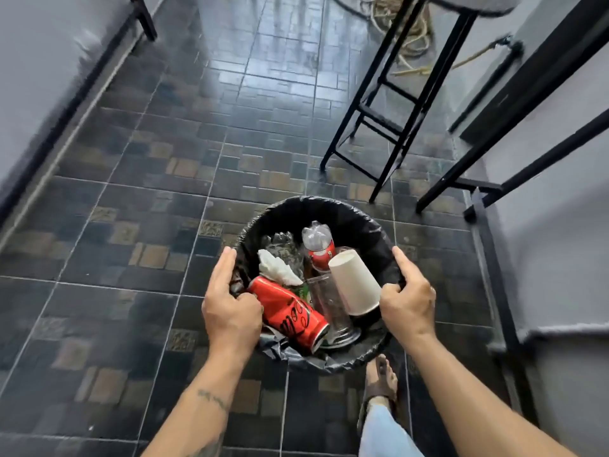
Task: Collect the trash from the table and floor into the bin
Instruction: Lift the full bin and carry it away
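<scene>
Both hands grip the rim of a round bin (333,209) lined with a black bag, the bin sitting between them: the left hand (230,303) curls over its left edge with the fingers tucked inside, and the right hand (408,300) clasps its right edge, forefinger stretched along the rim. Whether the bin rests on the floor or is lifted off it cannot be told. Just inside the left hand lies a red soda can (288,313) on its side; beyond it sits a crumpled white tissue (276,268). Close to the right hand a white paper cup (354,282) stands upside down and tilted, beside a clear plastic cup (329,308), and farther in is a crushed plastic bottle (318,244) with a red label. Beneath everything spreads a glossy dark tiled floor (131,199) of mixed grey and brown squares, bright with reflected light farther ahead. Beyond the right hand stands a black metal stool frame (385,123), with rope or cord (415,44) coiled on the floor behind it. Grey walls close in on either side. Below the right forearm a sandalled foot (382,384) rests on the tiles.
</scene>
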The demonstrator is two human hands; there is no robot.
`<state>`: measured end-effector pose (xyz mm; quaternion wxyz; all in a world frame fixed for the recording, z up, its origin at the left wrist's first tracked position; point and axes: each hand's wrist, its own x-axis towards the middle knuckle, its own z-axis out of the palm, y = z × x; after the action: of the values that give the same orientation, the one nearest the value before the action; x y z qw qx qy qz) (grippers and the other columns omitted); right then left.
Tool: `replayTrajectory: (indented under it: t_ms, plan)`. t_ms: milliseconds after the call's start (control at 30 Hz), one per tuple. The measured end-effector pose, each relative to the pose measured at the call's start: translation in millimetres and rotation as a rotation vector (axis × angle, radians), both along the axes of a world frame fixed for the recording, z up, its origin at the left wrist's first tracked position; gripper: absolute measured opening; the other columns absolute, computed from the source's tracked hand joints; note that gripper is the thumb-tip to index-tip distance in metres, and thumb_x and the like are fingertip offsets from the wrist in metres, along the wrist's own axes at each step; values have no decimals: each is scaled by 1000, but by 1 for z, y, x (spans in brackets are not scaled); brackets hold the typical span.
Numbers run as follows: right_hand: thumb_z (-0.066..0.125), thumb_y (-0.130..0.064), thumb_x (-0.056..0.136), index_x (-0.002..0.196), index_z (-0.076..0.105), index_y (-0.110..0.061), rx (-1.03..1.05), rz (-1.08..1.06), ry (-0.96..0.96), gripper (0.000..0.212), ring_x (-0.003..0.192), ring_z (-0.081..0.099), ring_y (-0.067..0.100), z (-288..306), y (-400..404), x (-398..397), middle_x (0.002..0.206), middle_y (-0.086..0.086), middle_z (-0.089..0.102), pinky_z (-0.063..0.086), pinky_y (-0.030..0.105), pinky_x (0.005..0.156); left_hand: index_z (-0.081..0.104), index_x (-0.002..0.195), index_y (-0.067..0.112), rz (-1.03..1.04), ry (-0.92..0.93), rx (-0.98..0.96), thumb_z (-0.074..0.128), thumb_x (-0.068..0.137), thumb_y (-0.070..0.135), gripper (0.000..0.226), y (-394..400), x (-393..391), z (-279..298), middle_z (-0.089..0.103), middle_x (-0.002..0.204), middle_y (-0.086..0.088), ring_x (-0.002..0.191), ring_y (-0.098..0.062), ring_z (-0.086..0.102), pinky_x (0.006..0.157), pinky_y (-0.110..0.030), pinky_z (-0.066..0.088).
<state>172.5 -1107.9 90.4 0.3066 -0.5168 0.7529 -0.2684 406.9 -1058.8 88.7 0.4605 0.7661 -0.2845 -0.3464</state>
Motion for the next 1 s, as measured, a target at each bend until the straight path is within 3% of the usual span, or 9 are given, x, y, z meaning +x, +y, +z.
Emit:
replayTrajectory:
  t_ms: [67,233,467,667,833,867,933,967,1000]
  plan:
    - [51,2,74,144,52,-18,-36,-6,-21,72,132,53,20,50,19,11,142,5,58,38,30,112,51,148,16,-43,21,-26,44,74,-16,80,14,12,52,49,152,7,139,-2,43,119,-25,31]
    - [52,6,72,145,50,-15,-127,-8,-59,77,138,45,18,202,44,32,147,5,53,32,30,116,53,146,16,-134,-72,-106,45,80,-16,74,27,47,206,51,149,8,138,-3,45,120,-28,32]
    - [49,3,70,149,44,-15,-238,53,-139,81,143,37,12,335,33,33,154,1,44,29,30,118,65,133,25,-111,-15,-276,40,73,-18,78,2,53,347,61,136,13,129,-6,54,114,-36,41]
    - [50,11,77,148,46,-13,-341,8,-114,75,141,40,12,405,41,24,151,-1,47,25,14,109,68,127,28,-258,1,-382,43,71,-15,75,-13,57,406,60,136,11,130,-10,54,114,-41,41]
    - [49,11,79,146,49,-12,-387,-167,-93,71,133,40,2,420,59,26,149,-1,49,20,-2,99,60,139,22,-442,23,-418,41,75,-18,78,-35,49,430,55,147,5,138,-12,49,117,-34,37]
    - [49,11,79,145,49,-12,-393,-216,-80,70,135,41,5,421,65,29,149,-1,50,21,-1,100,58,140,22,-492,28,-428,41,77,-19,77,-39,47,434,53,149,6,137,-10,49,114,-24,39]
    - [49,11,79,145,50,-12,-407,-326,-53,69,138,43,10,421,83,35,150,0,49,20,-1,100,55,142,20,-610,56,-441,40,81,-21,75,-46,45,438,48,150,9,121,9,57,88,-3,45]
    - [48,11,79,144,50,-10,-412,-386,-37,69,138,43,11,421,94,39,150,1,49,19,-4,97,54,143,20,-673,85,-436,40,82,-21,75,-47,45,439,46,149,12,107,16,60,76,-2,48]
    - [48,11,79,144,51,-9,-418,-447,-16,68,138,43,12,422,107,44,150,2,49,18,-7,95,53,144,21,-740,102,-434,40,82,-20,75,-50,46,437,47,149,12,104,15,62,75,-7,52]
